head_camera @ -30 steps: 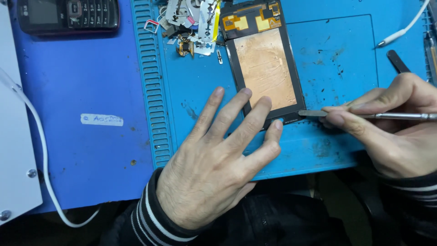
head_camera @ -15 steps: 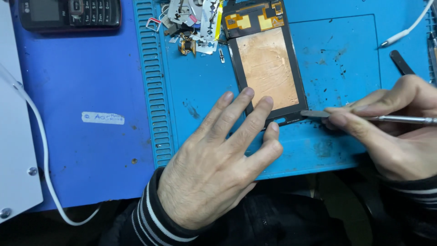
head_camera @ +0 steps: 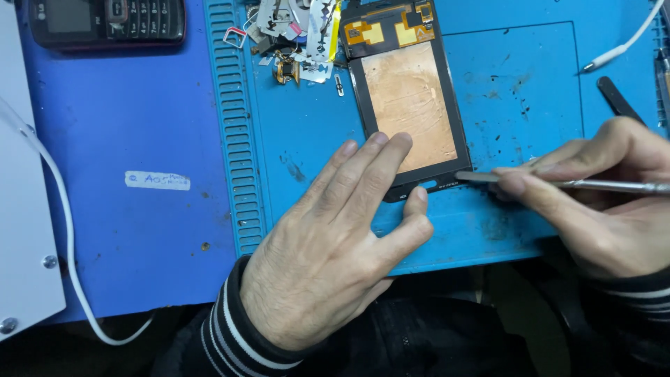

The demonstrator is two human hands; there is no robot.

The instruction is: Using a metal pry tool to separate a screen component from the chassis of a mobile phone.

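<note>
Left hand (head_camera: 335, 258) lies flat on the screen (head_camera: 408, 105); right hand (head_camera: 600, 202) pinches the tool (head_camera: 558, 183), so slide its tip gently under the near right corner

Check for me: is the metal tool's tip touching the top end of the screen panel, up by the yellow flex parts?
No: the metal tool in the right hand meets the screen panel at its bottom right corner.
</note>
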